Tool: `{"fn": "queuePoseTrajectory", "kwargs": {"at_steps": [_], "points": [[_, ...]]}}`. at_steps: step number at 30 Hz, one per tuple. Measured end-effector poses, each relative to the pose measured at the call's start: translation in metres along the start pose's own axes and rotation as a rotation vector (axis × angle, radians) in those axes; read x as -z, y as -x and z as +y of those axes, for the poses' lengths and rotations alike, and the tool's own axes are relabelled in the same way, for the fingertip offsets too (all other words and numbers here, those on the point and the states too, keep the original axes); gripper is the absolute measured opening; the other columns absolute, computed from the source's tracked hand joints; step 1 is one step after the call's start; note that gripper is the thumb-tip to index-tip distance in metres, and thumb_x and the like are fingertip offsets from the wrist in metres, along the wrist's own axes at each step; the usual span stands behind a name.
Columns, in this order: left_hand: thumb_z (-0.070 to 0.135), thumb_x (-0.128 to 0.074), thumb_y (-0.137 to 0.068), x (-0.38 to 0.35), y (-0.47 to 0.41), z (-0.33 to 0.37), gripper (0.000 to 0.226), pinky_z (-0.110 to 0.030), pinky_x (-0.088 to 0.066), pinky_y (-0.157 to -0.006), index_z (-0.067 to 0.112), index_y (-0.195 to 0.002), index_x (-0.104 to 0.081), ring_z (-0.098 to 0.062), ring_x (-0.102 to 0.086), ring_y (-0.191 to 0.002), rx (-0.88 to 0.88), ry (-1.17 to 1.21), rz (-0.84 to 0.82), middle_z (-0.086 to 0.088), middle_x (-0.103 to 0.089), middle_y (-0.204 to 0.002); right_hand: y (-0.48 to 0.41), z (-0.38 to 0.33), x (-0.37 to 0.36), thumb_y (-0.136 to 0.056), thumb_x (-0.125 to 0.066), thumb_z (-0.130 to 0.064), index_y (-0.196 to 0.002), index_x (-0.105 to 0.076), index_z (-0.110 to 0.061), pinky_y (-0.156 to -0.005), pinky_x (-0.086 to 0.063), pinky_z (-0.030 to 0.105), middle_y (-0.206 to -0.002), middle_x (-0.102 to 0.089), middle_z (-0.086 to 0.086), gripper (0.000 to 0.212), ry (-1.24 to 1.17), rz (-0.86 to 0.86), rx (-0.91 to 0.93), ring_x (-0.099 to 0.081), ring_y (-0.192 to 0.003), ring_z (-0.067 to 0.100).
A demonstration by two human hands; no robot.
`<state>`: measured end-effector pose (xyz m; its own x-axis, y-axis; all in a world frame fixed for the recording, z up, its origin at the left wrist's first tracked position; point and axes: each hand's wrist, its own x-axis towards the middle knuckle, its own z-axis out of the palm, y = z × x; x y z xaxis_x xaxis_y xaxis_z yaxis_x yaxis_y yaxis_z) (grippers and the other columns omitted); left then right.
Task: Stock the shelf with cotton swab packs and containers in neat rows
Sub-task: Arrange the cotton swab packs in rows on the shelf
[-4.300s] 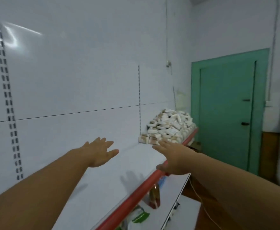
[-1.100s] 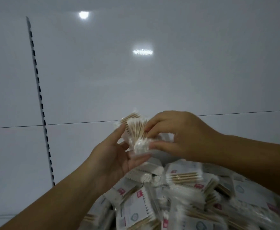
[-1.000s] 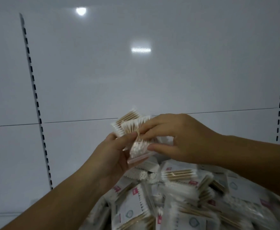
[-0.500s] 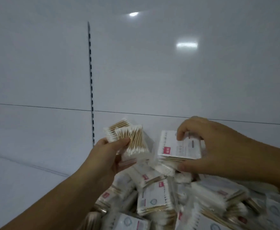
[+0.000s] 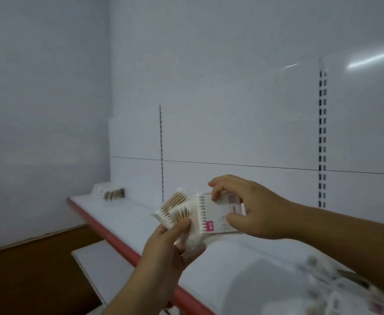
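I log: left hand (image 5: 163, 248) grip pinching fanned cotton swab packs (image 5: 175, 210), right hand (image 5: 257, 210) grip clasping a labelled pack (image 5: 218, 215) alongside, mid-frame above the shelf (image 5: 122, 212), seemingly batched for the row (image 5: 113, 193) at centre left.

Both forearms reach forward; left hand (image 5: 166, 244) grips with curled fingers (image 5: 193, 250), right hand (image 5: 252, 208) pinches

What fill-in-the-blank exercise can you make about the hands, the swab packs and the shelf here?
1. While the left hand holds the fanned swab packs, the white labelled pack is in the ____ hand's grip.
2. The shelf has a ____ front edge.
3. The short row of packs already placed stands at the shelf's far ____ end.
Missing words: right; red; left.
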<state>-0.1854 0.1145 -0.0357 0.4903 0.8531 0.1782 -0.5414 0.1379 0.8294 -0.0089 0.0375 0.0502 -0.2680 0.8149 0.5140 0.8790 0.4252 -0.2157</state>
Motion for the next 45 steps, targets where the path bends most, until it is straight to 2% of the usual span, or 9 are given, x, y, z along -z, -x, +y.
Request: {"fn": "queuePoseTrajectory", "kwargs": {"at_steps": [2,7,11,16,26,33,38,42,45], "points": [[0.01,-0.066,-0.076,0.056,-0.005,0.026,0.04,-0.034,-0.059,-0.052,0.01,-0.115,-0.062,-0.035,-0.072,-0.085,0.018,0.019,0.061,-0.018,-0.072,-0.103,-0.05,-0.012,-0.038,-0.081,-0.064,-0.019,-0.112,-0.043,-0.048,-0.077,-0.057,0.03,-0.11,-0.058,-0.021,0.048,-0.081,-0.09,-0.033,-0.061,-0.1,0.01],[0.01,-0.065,-0.073,0.168,-0.029,0.073,0.043,-0.042,-0.061,-0.06,0.006,-0.116,-0.062,-0.034,-0.073,-0.079,0.069,0.096,0.174,-0.021,-0.071,-0.103,-0.145,-0.027,-0.119,-0.072,-0.079,-0.035,-0.128,-0.03,-0.061,-0.069,-0.049,0.011,-0.095,-0.058,-0.018,0.078,-0.162,-0.167,-0.106,-0.06,-0.084,-0.002],[0.012,-0.066,-0.071,0.231,-0.074,0.095,0.042,-0.041,-0.061,-0.06,0.008,-0.113,-0.061,-0.033,-0.072,-0.084,0.079,0.14,0.258,-0.019,-0.072,-0.102,-0.208,-0.023,-0.18,-0.073,-0.078,-0.037,-0.126,-0.012,-0.072,-0.066,-0.052,0.022,-0.09,-0.058,-0.01,0.092,-0.165,-0.143,-0.074,-0.062,-0.072,0.01],[0.011,-0.067,-0.072,0.309,-0.142,0.104,0.044,-0.041,-0.06,-0.055,0.006,-0.116,-0.061,-0.034,-0.072,-0.082,0.151,0.168,0.325,-0.02,-0.072,-0.101,-0.292,0.001,-0.252,-0.073,-0.073,-0.043,-0.108,-0.032,-0.055,-0.062,-0.052,0.024,-0.088,-0.065,-0.008,0.055,-0.103,-0.183,-0.072,-0.06,-0.072,0.008],[0.012,-0.066,-0.072,0.487,-0.283,0.191,0.045,-0.034,-0.057,-0.048,0.002,-0.116,-0.062,-0.031,-0.073,-0.072,0.146,0.142,0.353,-0.021,-0.073,-0.097,-0.494,0.043,-0.385,-0.083,-0.052,-0.017,-0.096,-0.035,-0.038,-0.051,-0.044,0.018,-0.085,-0.062,-0.006,0.03,-0.164,-0.248,-0.155,-0.058,-0.067,0.005],[0.014,-0.07,-0.07,0.614,-0.373,0.242,0.045,-0.035,-0.058,-0.049,0.001,-0.112,-0.062,-0.03,-0.073,-0.072,0.135,0.2,0.3,-0.017,-0.074,-0.094,-0.623,0.051,-0.483,-0.076,-0.06,-0.031,-0.102,-0.036,-0.041,-0.051,-0.04,0.021,-0.083,-0.061,-0.008,0.036,0.151,-0.183,-0.131,-0.054,-0.065,0.004],[0.014,-0.067,-0.073,0.692,-0.45,0.29,0.045,-0.035,-0.058,-0.047,0.001,-0.116,-0.06,-0.028,-0.072,-0.067,0.161,0.186,0.227,-0.016,-0.071,-0.096,-0.714,0.064,-0.548,-0.076,-0.073,-0.028,-0.097,-0.041,-0.035,-0.051,-0.036,0.012,-0.086,-0.058,-0.009,0.039,0.131,-0.051,-0.252,-0.049,-0.063,0.0],[0.013,-0.065,-0.071,0.744,-0.515,0.329,0.039,-0.034,-0.058,-0.047,0.001,-0.108,-0.063,-0.026,-0.072,-0.064,0.142,0.165,0.136,-0.015,-0.074,-0.084,-0.774,0.084,-0.6,-0.077,-0.071,-0.025,-0.097,-0.042,-0.03,-0.07,-0.037,0.024,-0.102,-0.055,-0.007,0.036,0.13,0.1,-0.394,-0.047,-0.078,0.01],[0.012,-0.064,-0.071,0.782,-0.561,0.337,0.036,-0.033,-0.057,-0.047,0.0,-0.105,-0.063,-0.026,-0.072,-0.064,0.163,0.255,0.103,-0.015,-0.074,-0.082,-0.804,0.104,-0.637,-0.078,-0.071,-0.026,-0.103,-0.05,-0.024,-0.065,-0.034,0.021,-0.109,-0.054,-0.003,0.033,0.15,0.105,-0.413,-0.05,-0.082,0.012]]}}
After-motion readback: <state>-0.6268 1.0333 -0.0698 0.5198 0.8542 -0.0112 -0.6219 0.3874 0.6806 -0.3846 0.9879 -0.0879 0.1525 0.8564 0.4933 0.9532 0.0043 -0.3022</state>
